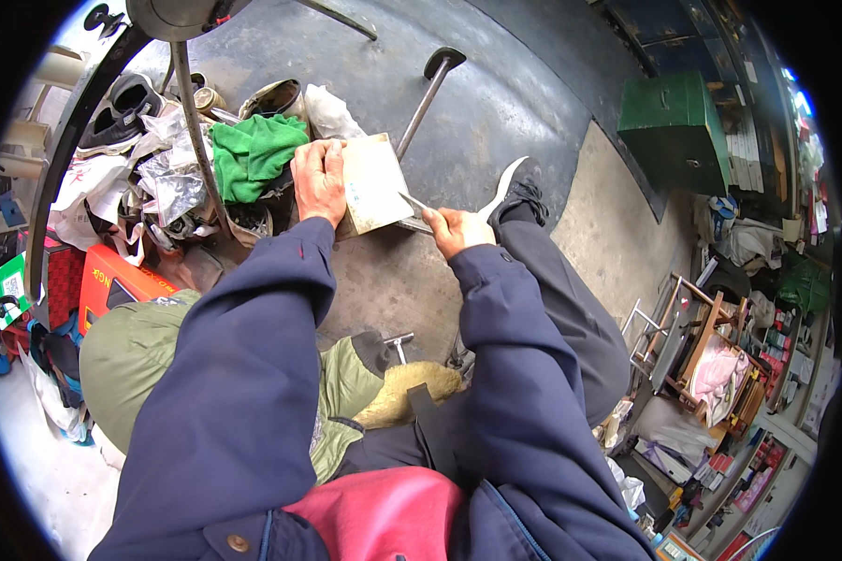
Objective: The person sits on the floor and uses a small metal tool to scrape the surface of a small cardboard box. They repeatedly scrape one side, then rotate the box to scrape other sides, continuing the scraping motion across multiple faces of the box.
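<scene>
My left hand [321,184] grips the left side of a pale, worn rectangular block [373,184], its thumb along the upper face. Faint marks show on that face, and its edges look scuffed. In my right hand [462,230] is a thin metal blade-like tool [414,201], whose tip lies at the block's right edge; whether it touches is unclear. My fingers hide the tool's handle. A bright green cloth [258,156] sits just left of my left hand, and a white plastic bag [331,112] lies beyond the block.
Metal legs of a stand [428,105] rise ahead. Shoes [123,112] and clear plastic bags [172,179] crowd the left, above an orange box [123,284]. Olive padded fabric [347,379] lies below my left forearm. A green cabinet [673,133] and wooden-framed chair [709,343] stand right.
</scene>
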A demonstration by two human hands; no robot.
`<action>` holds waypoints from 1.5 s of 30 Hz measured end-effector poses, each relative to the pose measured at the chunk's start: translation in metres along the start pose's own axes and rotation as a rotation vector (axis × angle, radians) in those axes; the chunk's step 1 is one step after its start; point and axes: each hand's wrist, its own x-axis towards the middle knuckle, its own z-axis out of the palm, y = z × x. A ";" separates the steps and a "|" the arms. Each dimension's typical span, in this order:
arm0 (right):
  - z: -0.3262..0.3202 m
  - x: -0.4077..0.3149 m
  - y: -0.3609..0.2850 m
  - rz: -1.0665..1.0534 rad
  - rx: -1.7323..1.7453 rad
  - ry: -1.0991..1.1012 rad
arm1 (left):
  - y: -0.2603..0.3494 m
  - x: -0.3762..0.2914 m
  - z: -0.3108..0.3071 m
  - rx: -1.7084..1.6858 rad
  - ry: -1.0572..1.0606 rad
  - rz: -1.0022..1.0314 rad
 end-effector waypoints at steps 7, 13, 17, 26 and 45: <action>-0.012 0.021 0.005 -0.120 0.000 -0.012 | 0.003 0.000 -0.002 0.026 0.013 0.045; -0.016 0.058 -0.002 -0.249 0.000 -0.022 | 0.005 0.007 -0.004 -0.037 -0.031 -0.043; -0.022 0.032 0.013 -0.415 -0.044 -0.052 | 0.006 0.006 -0.006 0.015 -0.051 0.000; -0.026 0.084 -0.006 -0.373 -0.028 0.056 | 0.007 0.010 -0.006 0.011 -0.068 -0.014; -0.027 0.061 -0.007 -0.276 -0.136 -0.138 | 0.004 0.008 -0.005 -0.033 -0.044 -0.056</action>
